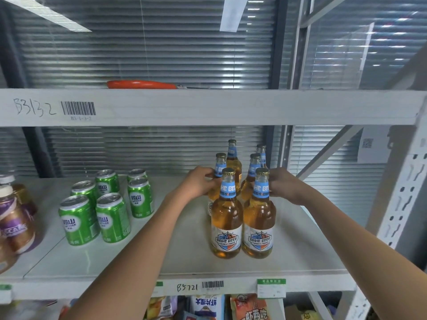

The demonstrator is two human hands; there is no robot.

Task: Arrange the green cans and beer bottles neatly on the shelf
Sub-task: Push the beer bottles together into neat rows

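Observation:
Several amber beer bottles (227, 218) with blue neck labels stand in two tight rows on the white shelf (180, 255), right of centre. My left hand (200, 183) wraps the neck of the middle bottle in the left row. My right hand (283, 183) presses on the neck of the front right bottle (260, 218), fingers curled around it. Several green cans (112, 218) stand upright in a loose cluster on the left part of the shelf, apart from both hands.
Brown bottles with purple labels (13, 222) stand at the far left edge. An orange-handled tool (141, 84) lies on the upper shelf. A white upright post (402, 199) bounds the right side. Snack packets (208, 307) fill the shelf below.

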